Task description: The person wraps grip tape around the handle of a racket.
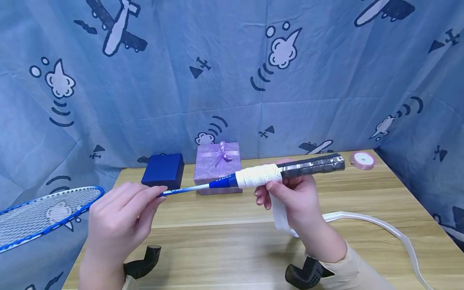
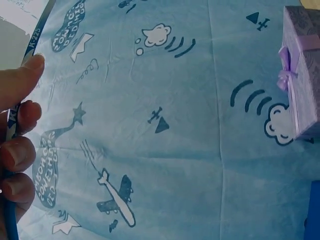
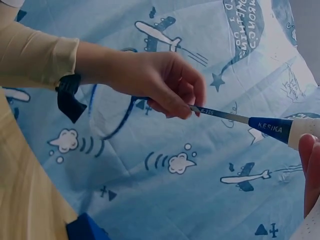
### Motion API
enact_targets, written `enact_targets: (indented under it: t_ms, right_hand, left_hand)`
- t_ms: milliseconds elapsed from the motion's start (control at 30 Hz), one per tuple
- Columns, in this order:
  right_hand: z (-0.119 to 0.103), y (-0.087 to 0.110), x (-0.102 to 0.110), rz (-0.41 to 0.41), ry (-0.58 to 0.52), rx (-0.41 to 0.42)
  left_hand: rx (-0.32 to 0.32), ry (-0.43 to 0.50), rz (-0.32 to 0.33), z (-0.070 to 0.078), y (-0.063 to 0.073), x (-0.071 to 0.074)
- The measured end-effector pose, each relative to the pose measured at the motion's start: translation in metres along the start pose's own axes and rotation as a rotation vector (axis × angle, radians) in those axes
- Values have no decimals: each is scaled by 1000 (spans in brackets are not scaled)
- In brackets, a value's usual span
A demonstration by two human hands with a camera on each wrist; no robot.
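A blue and white badminton racket (image 1: 192, 188) is held up across the head view, its strung head at the left edge. My left hand (image 1: 121, 217) pinches the thin shaft between thumb and fingers. White perforated grip tape (image 1: 261, 175) is wound round the upper part of the handle, beside the blue cone. The rest of the handle (image 1: 315, 164) shows black. My right hand (image 1: 295, 197) grips the handle at the edge of the winding, thumb on the tape. From there the loose tape (image 1: 279, 213) hangs down. In the right wrist view the left hand (image 3: 160, 82) shows on the shaft.
At the back of the wooden table (image 1: 217, 249) stand a dark blue box (image 1: 163, 171) and a purple gift box (image 1: 217, 161) with a bow. A pink ribbon roll (image 1: 363, 160) lies at the back right. A long white strip (image 1: 377, 221) curves across the right side.
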State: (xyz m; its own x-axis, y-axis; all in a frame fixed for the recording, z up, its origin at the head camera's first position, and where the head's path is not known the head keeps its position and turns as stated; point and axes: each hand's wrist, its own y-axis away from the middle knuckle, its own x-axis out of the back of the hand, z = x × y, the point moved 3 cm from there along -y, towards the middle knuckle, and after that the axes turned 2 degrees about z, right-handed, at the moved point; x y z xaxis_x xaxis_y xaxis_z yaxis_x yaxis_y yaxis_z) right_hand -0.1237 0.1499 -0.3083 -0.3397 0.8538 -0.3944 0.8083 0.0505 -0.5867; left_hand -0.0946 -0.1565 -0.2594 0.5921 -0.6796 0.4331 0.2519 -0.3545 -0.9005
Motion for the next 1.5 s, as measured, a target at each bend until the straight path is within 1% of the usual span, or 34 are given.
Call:
enact_targets:
  t_ms: [33,67,133,200,300,367,400,467,633,800,900,1000,1067,1167,1267,1333,1400,1500]
  right_hand:
    - [0,0,0,13,12,4]
    - [0,0,1,22,19,8]
    - [0,0,1,35,40,11]
    - [0,-1,0,33,51,15]
    - [1,-1,-1,24,62,9]
    - [2,-2,-2,18,77,7]
    - [2,-2,-1,17,87,5]
    - [2,-3,0,10,95,-2]
    - [3,-3,4,-15,79,41]
    - [4,-1,5,59,97,68]
    - [4,1,3,94,101,54]
    - [4,1,1,88,97,28]
    - [4,0,0,65,89,18]
    - [3,-3,0,2,69,47]
    - [2,-4,1,-72,-4,83]
    - [1,-4,1,-98,-47,96]
    - [1,-4,1,-92,-61,97]
    - [2,-3,2,-33,-20,80]
  left_hand:
    - [6,-8,-11,0,0,-1]
    - [6,-9,-8,1,0,-2]
    - [-1,-4,15,2,-1,-2]
    - [-19,1,69,3,-2,-2]
    - [-52,-4,173,4,-6,-3]
    - [-65,-15,217,4,-8,-3]
    - [-68,-19,226,4,-9,-3]
    - [-65,-22,218,3,-9,-3]
    - [-28,-30,146,1,-6,0]
    - [11,-21,89,1,-3,-2]
    - [3,-20,98,2,-3,-2]
    - [-15,-16,128,3,-4,-1]
    - [-24,-11,138,2,-4,-1]
    - [-23,-1,129,1,-3,1]
    - [-17,20,109,0,-2,1]
    - [-21,38,112,-1,-2,1]
    - [-28,49,116,-1,-2,1]
    - [-33,46,119,0,-3,1]
